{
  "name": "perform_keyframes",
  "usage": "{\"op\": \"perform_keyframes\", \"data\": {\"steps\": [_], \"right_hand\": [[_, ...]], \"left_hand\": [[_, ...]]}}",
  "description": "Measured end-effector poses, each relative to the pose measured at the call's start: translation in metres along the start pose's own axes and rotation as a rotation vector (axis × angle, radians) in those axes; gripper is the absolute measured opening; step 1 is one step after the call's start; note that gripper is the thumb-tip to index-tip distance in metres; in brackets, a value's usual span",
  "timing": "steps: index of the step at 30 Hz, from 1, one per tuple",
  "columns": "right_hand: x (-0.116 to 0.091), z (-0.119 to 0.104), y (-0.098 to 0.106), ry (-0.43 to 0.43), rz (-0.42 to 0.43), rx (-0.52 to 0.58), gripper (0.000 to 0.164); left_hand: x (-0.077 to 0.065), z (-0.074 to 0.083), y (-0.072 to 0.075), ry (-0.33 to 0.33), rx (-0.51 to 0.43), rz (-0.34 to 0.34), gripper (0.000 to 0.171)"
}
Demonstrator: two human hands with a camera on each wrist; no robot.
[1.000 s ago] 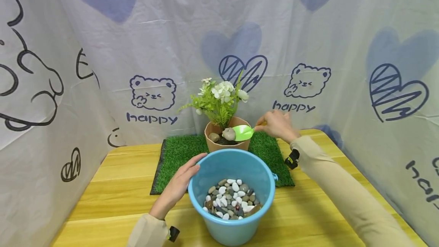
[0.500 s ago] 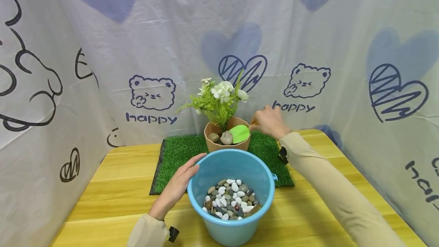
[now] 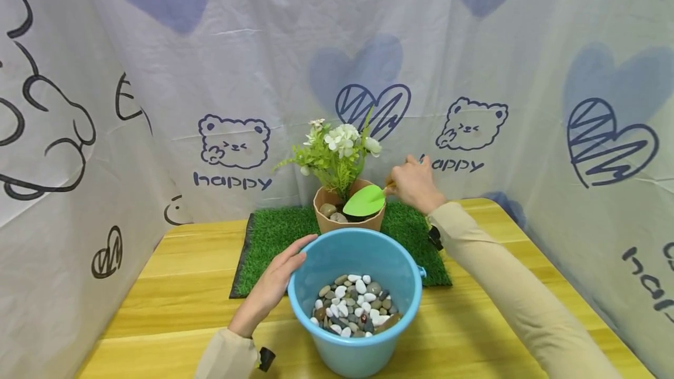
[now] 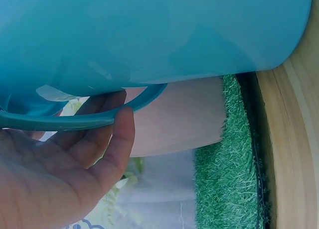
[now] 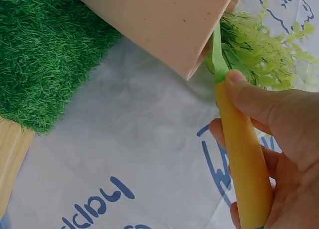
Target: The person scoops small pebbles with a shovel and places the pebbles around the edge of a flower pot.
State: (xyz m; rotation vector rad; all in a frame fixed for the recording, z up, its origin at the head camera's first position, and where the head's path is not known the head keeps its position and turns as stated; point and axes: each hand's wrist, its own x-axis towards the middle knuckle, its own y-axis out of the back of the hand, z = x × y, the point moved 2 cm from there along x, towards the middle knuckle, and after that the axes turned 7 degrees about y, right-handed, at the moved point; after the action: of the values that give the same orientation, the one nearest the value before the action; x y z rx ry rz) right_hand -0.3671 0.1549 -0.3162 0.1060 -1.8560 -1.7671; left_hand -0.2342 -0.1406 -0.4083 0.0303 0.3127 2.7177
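My right hand (image 3: 414,183) grips the yellow handle (image 5: 244,164) of a small trowel, thumb along its top. The trowel's green blade (image 3: 365,200) lies tilted over the mouth of a peach plant pot (image 3: 347,226), its underside facing up. Inside the pot, two rounded stones (image 3: 338,217) sit beside dark soil, left of the blade. White flowers (image 3: 342,140) with green leaves rise from the pot. My left hand (image 3: 278,274) holds the near left side of a blue bucket (image 3: 355,358); its fingers curl about the bucket's curved handle (image 4: 65,122). Pebbles (image 3: 353,306) cover the bucket's bottom.
The pot stands on a green artificial grass mat (image 3: 279,227), just behind the bucket. Both rest on a wooden table (image 3: 184,285). Printed cloth (image 3: 253,63) hangs close behind and at both sides of the table.
The large stone has left the trowel and now lies in the pot. My right hand has moved left and turned the blade over. My left hand and the bucket stay still.
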Motion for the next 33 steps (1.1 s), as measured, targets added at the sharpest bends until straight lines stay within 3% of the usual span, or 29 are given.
{"op": "perform_keyframes", "data": {"steps": [7,17,33], "right_hand": [[-0.003,-0.002,0.000,0.016,0.018,0.061,0.018],[-0.008,-0.002,-0.007,0.030,0.054,0.048,0.015],[-0.026,0.001,-0.020,-0.065,0.078,0.201,0.029]], "left_hand": [[0.001,0.000,0.001,0.001,0.011,0.005,0.048],[0.001,0.000,0.000,0.000,0.015,-0.002,0.049],[0.001,0.000,0.001,0.008,0.018,0.011,0.048]]}}
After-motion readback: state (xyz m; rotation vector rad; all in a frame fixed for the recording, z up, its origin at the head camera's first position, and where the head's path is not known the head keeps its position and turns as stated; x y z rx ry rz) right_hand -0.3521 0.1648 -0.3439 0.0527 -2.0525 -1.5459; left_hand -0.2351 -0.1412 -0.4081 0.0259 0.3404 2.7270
